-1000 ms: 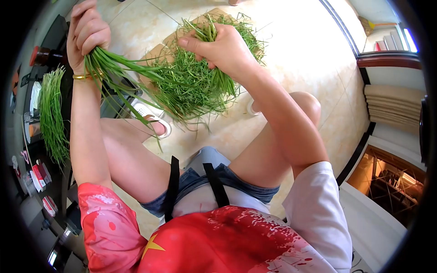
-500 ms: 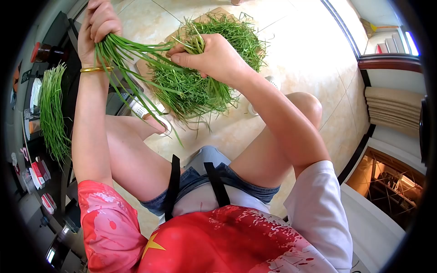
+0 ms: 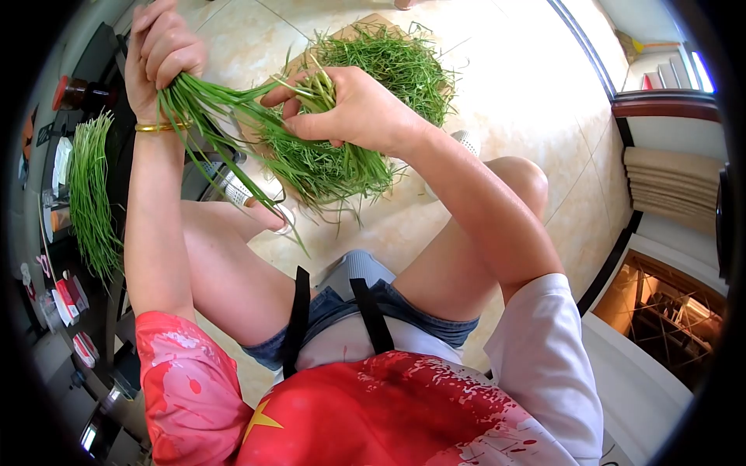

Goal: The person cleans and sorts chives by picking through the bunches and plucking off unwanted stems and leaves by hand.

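Note:
My left hand (image 3: pixel 166 53), with a gold bangle at its wrist, is closed round a bunch of long green garlic chives (image 3: pixel 206 97) that droops to the right and down. My right hand (image 3: pixel 353 107) holds another bunch, its pale stem ends (image 3: pixel 317 89) standing up past the fingers and its green leaves hanging below the palm. The right thumb and fingertips reach to the leaves coming from my left hand; whether they pinch any of these is hard to see. Beneath both hands a loose pile of chives (image 3: pixel 388 66) lies on cardboard (image 3: pixel 374 20) on the floor.
A neat bundle of chives (image 3: pixel 92 198) hangs over the edge of a dark cabinet at the left, near a red-lidded jar (image 3: pixel 70 93) and small packets. My knees and white shoes flank the pile. Tiled floor (image 3: pixel 559 116) stretches right towards a doorway.
My right hand has shifted left and slightly down, its fingers loosening a little. My left hand has moved slightly left and down, still holding its bunch.

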Available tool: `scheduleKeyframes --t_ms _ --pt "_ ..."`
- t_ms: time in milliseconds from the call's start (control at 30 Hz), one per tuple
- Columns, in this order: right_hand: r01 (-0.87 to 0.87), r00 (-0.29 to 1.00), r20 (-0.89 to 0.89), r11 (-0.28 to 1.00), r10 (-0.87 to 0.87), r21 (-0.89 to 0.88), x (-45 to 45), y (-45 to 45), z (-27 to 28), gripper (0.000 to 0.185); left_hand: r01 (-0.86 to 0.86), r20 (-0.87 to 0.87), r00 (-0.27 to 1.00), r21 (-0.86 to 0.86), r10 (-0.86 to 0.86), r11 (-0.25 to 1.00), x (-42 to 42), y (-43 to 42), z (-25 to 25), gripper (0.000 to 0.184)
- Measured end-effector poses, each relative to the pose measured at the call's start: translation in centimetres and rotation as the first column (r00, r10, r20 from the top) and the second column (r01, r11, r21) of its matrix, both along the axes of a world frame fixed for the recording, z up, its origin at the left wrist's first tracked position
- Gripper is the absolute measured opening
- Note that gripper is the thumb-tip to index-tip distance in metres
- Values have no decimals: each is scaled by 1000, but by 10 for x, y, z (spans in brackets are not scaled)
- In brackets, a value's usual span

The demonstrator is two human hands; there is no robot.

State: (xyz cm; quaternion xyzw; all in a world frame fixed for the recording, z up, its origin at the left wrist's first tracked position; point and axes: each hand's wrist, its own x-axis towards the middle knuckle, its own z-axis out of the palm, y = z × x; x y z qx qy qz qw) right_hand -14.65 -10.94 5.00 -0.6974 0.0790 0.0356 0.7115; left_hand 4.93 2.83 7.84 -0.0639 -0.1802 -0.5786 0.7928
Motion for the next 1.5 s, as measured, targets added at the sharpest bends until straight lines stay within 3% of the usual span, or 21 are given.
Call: scheduleKeyframes --t_ms 133,200,333,400,533,600,833,967,1067,1100,1133,1200,1333,1400,1500 --pt "-47 988 145 995 60 -92 3 1 -14 35 46 38 998 -35 -44 998 -4 -1 4 30" --pt "39 974 226 990 -6 -139 4 5 -16 30 50 39 998 -44 -48 998 -9 -2 6 30" --pt "80 980 190 991 -58 -110 4 8 -7 28 56 32 998 -42 -55 998 -9 -4 5 32" --pt "103 994 -38 990 -107 -91 3 9 3 26 53 28 998 -32 -52 998 -10 -5 3 32" --pt "114 993 -15 977 -119 -181 6 8 -6 24 39 24 999 -14 -38 999 -13 -8 2 32" --pt "265 959 141 952 -245 -151 6 8 -10 24 21 18 1000 -3 -21 1000 -14 -8 2 32" --pt "468 879 -5 867 -476 -168 -2 -13 6 21 -37 -47 998 -22 36 999 14 8 3 29" --pt "520 831 19 765 -556 -379 -7 -45 -14 26 -49 -53 997 -20 48 999 23 14 0 29" --pt "519 840 139 700 -525 -491 -11 -59 -32 29 -97 -85 992 -4 96 995 23 12 -2 28" --pt "523 849 151 764 -507 -378 -12 -54 -28 31 -124 -108 986 7 124 992 23 11 -3 27" --pt "522 849 151 764 -506 -379 -13 -50 -24 31 -125 -108 986 6 125 992 22 9 -4 27" --pt "380 910 -28 858 -414 -346 -13 -43 -14 28 -146 -121 981 54 151 988 22 7 -6 25" --pt "338 933 25 849 -359 -405 -6 -32 -18 27 -118 -137 982 67 126 991 18 0 -11 25" --pt "287 958 22 950 -287 -120 -2 -26 -15 23 -107 -129 985 72 116 992 15 -3 -12 25" --pt "184 977 -83 974 -196 -135 6 -28 -18 23 -80 -109 990 92 90 992 10 -6 -14 26"
